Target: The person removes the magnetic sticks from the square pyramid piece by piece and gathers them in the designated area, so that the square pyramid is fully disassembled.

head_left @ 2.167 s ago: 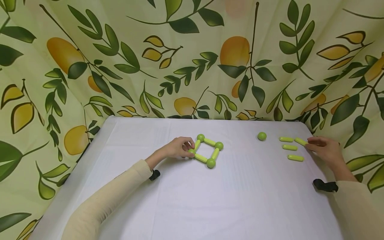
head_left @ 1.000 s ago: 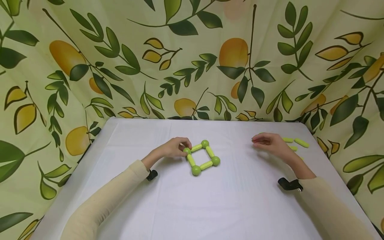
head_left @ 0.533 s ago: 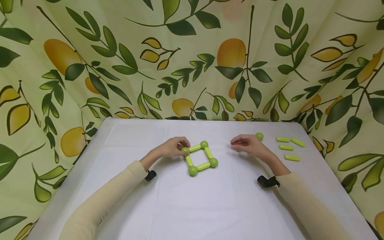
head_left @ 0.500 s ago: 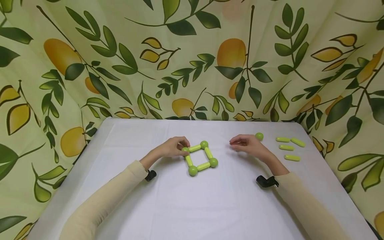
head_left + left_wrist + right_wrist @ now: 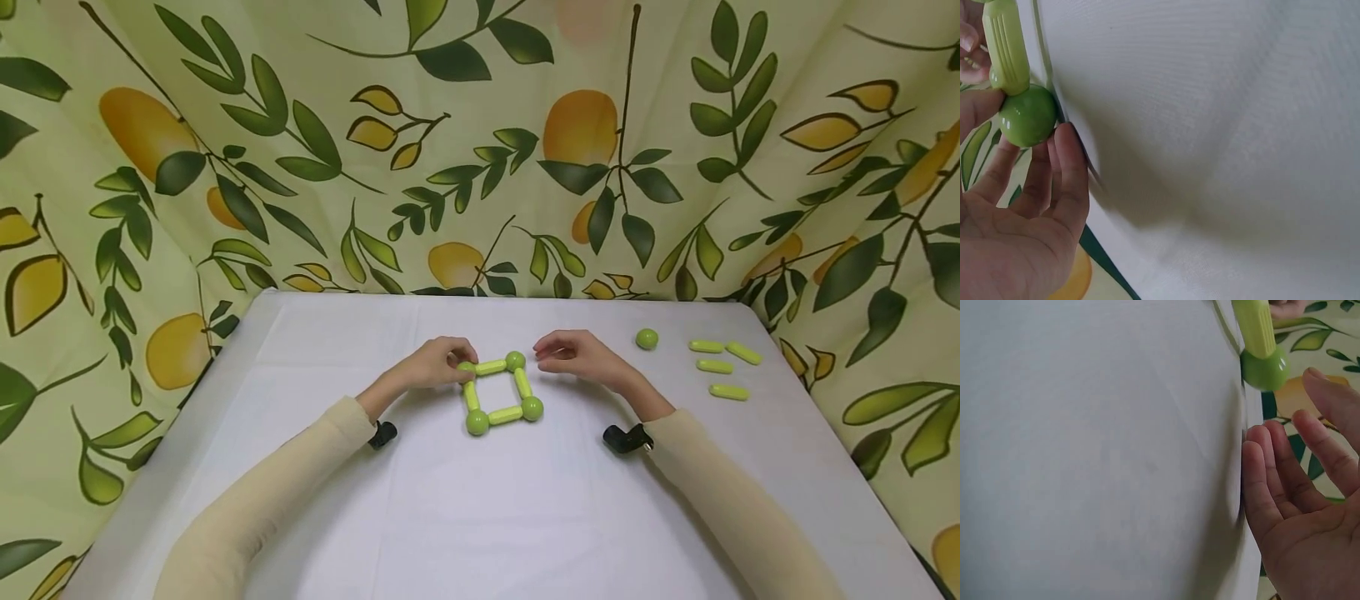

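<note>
A square of pale green rods with a green ball at each corner lies mid-table; its front rod (image 5: pixel 505 415) faces me. My left hand (image 5: pixel 432 364) pinches the ball at the back left corner; the left wrist view shows thumb and fingers around this green ball (image 5: pixel 1027 116), with a ribbed rod (image 5: pixel 1007 47) joined to it. My right hand (image 5: pixel 581 357) holds nothing and hovers just right of the back right ball (image 5: pixel 515 361). In the right wrist view, its fingers (image 5: pixel 1259 481) are spread and slightly bent, a short gap below that ball (image 5: pixel 1265 370).
On the right of the white-covered table (image 5: pixel 600 517) lie a loose green ball (image 5: pixel 647 338) and several loose rods, among them a front one (image 5: pixel 728 392). A leaf-and-fruit patterned curtain (image 5: pixel 480 150) hangs around the table's back and sides.
My right hand has left the rod it was touching at the far right and travelled left to the square. The square has turned and shifted slightly while my left hand kept its corner ball.
</note>
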`<state>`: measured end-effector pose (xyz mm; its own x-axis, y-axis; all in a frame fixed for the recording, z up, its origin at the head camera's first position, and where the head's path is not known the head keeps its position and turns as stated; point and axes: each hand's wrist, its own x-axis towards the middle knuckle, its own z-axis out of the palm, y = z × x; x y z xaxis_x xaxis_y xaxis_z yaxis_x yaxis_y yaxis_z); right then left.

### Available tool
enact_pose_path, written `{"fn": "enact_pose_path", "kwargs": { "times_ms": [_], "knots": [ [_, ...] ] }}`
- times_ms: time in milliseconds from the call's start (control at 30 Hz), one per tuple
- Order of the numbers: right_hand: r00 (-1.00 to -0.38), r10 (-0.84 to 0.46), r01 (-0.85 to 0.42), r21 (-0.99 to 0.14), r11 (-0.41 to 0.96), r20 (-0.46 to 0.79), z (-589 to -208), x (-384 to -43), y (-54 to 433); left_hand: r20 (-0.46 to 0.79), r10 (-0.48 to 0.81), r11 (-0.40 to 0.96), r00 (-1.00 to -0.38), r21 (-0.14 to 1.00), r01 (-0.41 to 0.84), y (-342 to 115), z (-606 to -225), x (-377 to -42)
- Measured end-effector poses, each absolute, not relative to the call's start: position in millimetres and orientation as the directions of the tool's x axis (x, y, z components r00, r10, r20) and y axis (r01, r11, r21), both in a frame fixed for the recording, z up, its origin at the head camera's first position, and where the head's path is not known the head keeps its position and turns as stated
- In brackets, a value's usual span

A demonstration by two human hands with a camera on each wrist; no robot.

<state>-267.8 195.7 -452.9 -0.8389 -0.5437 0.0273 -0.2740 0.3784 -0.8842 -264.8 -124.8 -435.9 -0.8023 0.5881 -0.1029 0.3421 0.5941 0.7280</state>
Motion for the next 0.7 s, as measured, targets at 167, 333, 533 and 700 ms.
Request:
{"fn": "enact_pose_path", "kwargs": {
  "times_ms": [167, 333, 533, 700],
  "knots": [
    [-0.825, -0.565, -0.289, -0.882, 0.371, 0.033, -449.8, -272.1, 179.6, -0.094, 0.576, 0.597, -0.812, 0.727, 0.339, -121.7, -434.0, -262.8],
    [-0.830, -0.558, -0.267, -0.889, 0.371, 0.017, -448.3, -275.1, 169.9, -0.078, 0.566, 0.598, -0.821, 0.724, 0.344, -116.0, -433.4, -261.6],
    [-0.869, -0.493, -0.188, -0.888, 0.420, -0.049, -447.6, -270.2, 167.4, -0.047, 0.562, 0.600, -0.826, 0.710, 0.368, -104.7, -435.4, -262.3],
    [-0.880, -0.467, -0.145, -0.889, 0.435, -0.085, -448.9, -263.9, 166.9, -0.026, 0.571, 0.589, -0.821, 0.709, 0.388, -91.2, -438.7, -265.0]
  ]
}}
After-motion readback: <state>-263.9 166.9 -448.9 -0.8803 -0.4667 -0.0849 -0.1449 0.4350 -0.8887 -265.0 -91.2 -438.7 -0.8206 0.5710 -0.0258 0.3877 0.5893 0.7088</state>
